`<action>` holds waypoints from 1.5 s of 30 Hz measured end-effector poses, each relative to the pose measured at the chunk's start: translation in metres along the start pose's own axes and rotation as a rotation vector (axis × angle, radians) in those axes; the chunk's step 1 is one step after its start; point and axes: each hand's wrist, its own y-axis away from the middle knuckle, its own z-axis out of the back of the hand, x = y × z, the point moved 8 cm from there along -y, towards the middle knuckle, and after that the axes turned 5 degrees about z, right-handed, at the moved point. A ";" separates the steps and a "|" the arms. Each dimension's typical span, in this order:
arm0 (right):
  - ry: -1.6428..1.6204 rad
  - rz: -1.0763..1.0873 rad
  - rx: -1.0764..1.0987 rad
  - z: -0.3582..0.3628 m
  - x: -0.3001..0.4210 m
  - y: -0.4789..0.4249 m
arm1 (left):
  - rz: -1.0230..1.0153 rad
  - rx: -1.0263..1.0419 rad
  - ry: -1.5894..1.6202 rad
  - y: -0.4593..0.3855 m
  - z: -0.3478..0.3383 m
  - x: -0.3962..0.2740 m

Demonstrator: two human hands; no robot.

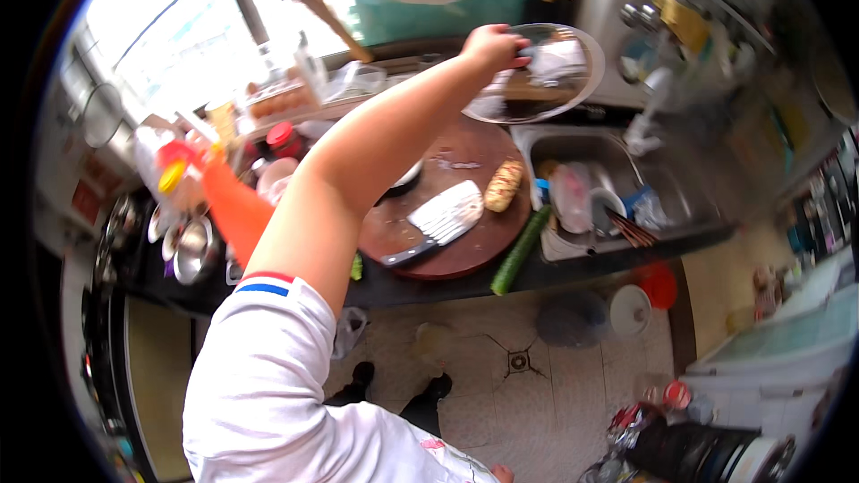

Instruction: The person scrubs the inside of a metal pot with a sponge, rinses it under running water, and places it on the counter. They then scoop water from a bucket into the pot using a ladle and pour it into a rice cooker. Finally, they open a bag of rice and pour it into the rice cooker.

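Observation:
My left hand (493,50) reaches far across the counter and grips a round clear glass lid (584,90) near its knob. The lid is tilted above the back of the counter, and a white cloth or paper shows through it. Below my forearm lies a round wooden chopping board (429,261). A cleaver (446,215) with a slotted-looking blade and dark handle rests on it, beside a peeled corn cob (504,186). Against the board's right edge leans a cucumber (522,250). Only a bit of my right hand (502,473) shows at the bottom edge.
To the right is a steel double sink (604,141) with a packet, a cup and chopsticks (631,228). Metal bowls (194,251), an orange apron-like item (231,198) and eggs (285,99) stand left. Buckets (629,310) sit on the floor near a drain (518,361).

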 end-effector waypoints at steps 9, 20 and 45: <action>0.231 0.382 0.350 -0.073 0.146 -0.071 | -0.194 0.167 -0.351 0.232 0.133 -0.228; 0.345 0.560 0.485 -0.320 0.295 -0.001 | -0.389 -0.803 -0.544 0.551 0.704 -0.416; 0.274 0.177 0.034 -0.434 0.222 0.246 | -0.033 -1.250 -0.442 0.531 1.396 -0.307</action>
